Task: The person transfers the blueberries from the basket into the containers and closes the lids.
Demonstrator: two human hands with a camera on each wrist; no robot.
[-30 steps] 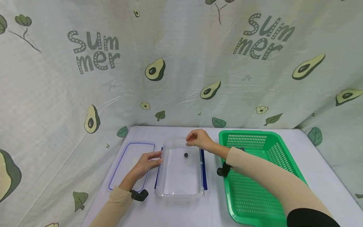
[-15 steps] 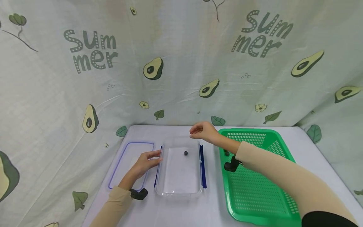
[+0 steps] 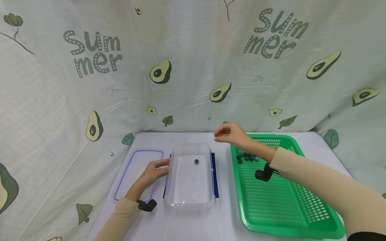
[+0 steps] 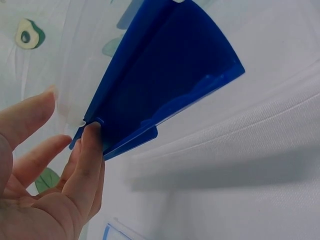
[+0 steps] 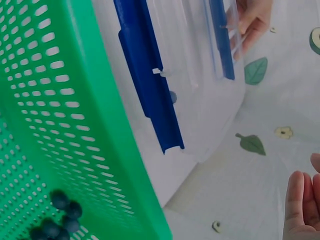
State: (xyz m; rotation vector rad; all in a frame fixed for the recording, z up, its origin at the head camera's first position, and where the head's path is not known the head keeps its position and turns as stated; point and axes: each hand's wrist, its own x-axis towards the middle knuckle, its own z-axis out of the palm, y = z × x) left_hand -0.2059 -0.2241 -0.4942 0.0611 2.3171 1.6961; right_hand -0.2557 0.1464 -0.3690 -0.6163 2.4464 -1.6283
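Observation:
A clear plastic container with blue side latches stands mid-table; one blueberry lies inside it. My left hand is at the container's left side. In the left wrist view a fingertip touches the base of the folded-out blue latch, with the fingers fairly straight. My right hand hovers between the container and the green basket, fingers loosely bent and nothing visible in them. Several blueberries are gathered in the basket's far left corner.
A clear lid with a blue-edged rim lies on the table left of the container, partly behind the left forearm. A printed curtain hangs behind the table.
My right hand has moved right and up, away from above the container towards the basket, uncovering the blueberries in its corner. The left hand stays at the container.

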